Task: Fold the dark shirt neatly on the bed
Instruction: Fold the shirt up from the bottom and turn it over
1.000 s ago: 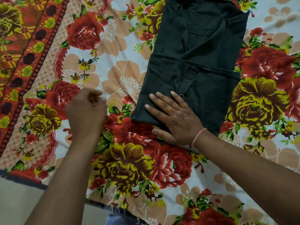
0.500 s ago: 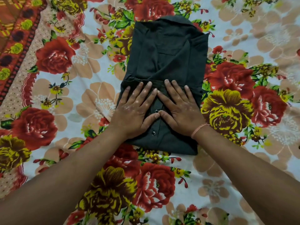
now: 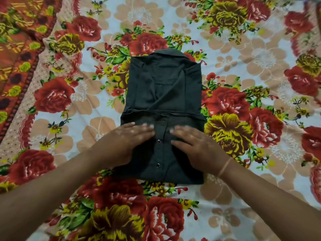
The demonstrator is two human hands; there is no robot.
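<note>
The dark shirt (image 3: 163,94) lies folded into a narrow rectangle on the floral bed sheet (image 3: 243,58), collar at the far end. Its lower part is folded up over the body, with two snap buttons showing down the middle. My left hand (image 3: 125,141) rests flat on the left half of that near fold, fingers together and pointing right. My right hand (image 3: 194,145) lies flat on the right half, fingers pointing left, a thin pink band on its wrist. Both palms press the cloth and hold nothing. The hands are slightly blurred.
The sheet with large red and yellow roses covers the whole view. An orange patterned border (image 3: 19,54) runs along the far left. Bare sheet surrounds the shirt on all sides.
My left hand came from the sheet at the left onto the shirt. Both hands have since slid apart from the button line toward the sides. The view shifted, and the shirt now sits central.
</note>
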